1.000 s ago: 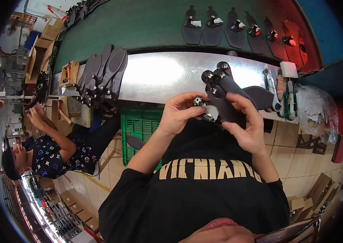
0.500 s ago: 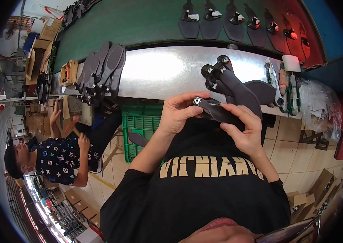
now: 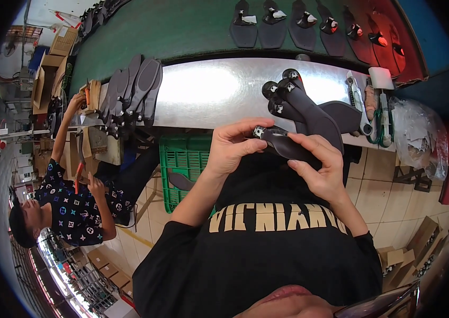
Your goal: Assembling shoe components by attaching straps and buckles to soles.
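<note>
Between my two hands is a dark shoe sole (image 3: 281,144) with a glossy black heel end, held over the front edge of the metal bench. My left hand (image 3: 235,148) pinches the heel end between thumb and fingers. With thumb and fingers, my right hand (image 3: 320,165) grips the other end of the same sole. Just beyond, several heeled soles (image 3: 314,114) lie in a pile on the bench, their shiny black heels pointing away from me. A flat dark sole (image 3: 343,117) rests beside that pile.
A ratchet wrench (image 3: 358,100), green-handled cutters (image 3: 378,127) and a white roll (image 3: 381,78) lie on the right. More soles (image 3: 134,90) are heaped left. Soles line the green belt (image 3: 192,32). A green crate (image 3: 169,185) stands below. A co-worker (image 3: 71,206) is at left.
My hands keep their hold on the sole, almost unmoved. The co-worker's arm has stretched out to the wooden box on the bench. The soles on the belt have shifted slightly left.
</note>
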Motion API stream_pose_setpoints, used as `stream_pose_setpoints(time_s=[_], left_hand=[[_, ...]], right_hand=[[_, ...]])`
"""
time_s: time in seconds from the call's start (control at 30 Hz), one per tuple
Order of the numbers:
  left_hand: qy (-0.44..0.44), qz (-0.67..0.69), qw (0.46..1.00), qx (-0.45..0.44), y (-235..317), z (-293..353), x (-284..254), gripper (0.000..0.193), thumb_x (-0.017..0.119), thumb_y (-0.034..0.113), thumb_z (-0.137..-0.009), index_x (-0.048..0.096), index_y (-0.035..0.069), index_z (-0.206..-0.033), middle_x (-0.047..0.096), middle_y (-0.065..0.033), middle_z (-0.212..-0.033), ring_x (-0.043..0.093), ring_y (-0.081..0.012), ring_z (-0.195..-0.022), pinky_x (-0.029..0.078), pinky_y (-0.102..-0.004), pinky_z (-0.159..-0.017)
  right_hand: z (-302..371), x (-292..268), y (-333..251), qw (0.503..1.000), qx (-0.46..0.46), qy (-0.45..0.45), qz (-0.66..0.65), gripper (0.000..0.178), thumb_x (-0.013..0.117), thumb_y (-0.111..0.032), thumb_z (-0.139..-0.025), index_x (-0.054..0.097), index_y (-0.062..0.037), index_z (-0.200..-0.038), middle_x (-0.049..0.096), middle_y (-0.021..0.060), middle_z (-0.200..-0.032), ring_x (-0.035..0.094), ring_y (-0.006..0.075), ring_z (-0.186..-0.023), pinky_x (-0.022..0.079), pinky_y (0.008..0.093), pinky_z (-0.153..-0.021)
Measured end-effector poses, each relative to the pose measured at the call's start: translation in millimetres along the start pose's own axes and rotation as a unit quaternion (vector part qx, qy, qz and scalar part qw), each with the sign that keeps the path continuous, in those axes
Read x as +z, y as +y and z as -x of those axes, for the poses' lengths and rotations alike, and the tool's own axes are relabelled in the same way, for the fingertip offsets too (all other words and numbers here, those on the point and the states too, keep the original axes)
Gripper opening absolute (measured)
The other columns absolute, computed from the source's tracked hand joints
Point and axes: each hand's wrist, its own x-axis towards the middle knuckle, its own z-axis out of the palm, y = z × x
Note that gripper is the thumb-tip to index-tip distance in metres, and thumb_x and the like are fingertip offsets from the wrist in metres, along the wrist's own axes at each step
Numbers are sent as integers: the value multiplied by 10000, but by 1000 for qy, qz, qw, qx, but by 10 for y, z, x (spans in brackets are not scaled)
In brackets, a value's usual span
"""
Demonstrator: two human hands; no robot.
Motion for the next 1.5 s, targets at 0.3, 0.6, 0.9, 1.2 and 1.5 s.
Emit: stream_pose_setpoints(time_s=[0.3, 0.6, 0.9, 1.2, 1.5], left_hand=[[-88, -79, 990, 80, 14, -3, -25, 370, 638, -126, -795, 678, -24, -1148, 613, -201, -1257, 649, -203, -1034, 548, -248, -821], [-141, -123, 979, 77, -23, -16, -74, 419, 586, -149, -793, 669, -8, -1179, 577, -214, -1321, 617, -219, -1133, 522, -272, -890], [-59, -108, 992, 4, -81, 5, 59, 409, 503, -87, -886, 590, -4, -1277, 550, -218, -1342, 644, -241, -1083, 611, -264, -732], [-6, -93, 995, -43, -98, 30, 163, 436, 519, -98, -864, 594, 9, -1279, 577, -188, -1317, 665, -191, -1022, 607, -246, -731], [22, -91, 991, -91, -145, -14, 122, 440, 545, -110, -788, 635, -30, -1210, 664, -173, -1178, 698, -149, -803, 589, -208, -631]], right_hand=[[-81, -45, -80, 994, -62, -27, 82, 443, 718, 6, -690, 671, -22, -1130, 654, 118, -873, 603, 266, -757, 472, 338, -691], [-106, -43, -85, 978, -91, -50, 182, 452, 745, -37, -674, 660, -34, -1118, 591, 89, -808, 584, 277, -738, 466, 367, -680], [-134, -29, 43, 996, 3, -46, 80, 363, 717, -22, -713, 673, -9, -1074, 660, 141, -909, 639, 284, -845, 489, 343, -763], [-132, -20, 116, 980, -64, -86, 167, 207, 744, -60, -708, 693, -65, -909, 589, 76, -808, 595, 266, -768, 470, 371, -678], [-75, -7, 225, 982, -42, -114, 142, 291, 800, -107, -652, 673, -99, -914, 553, 66, -840, 579, 261, -786, 455, 370, -689]])
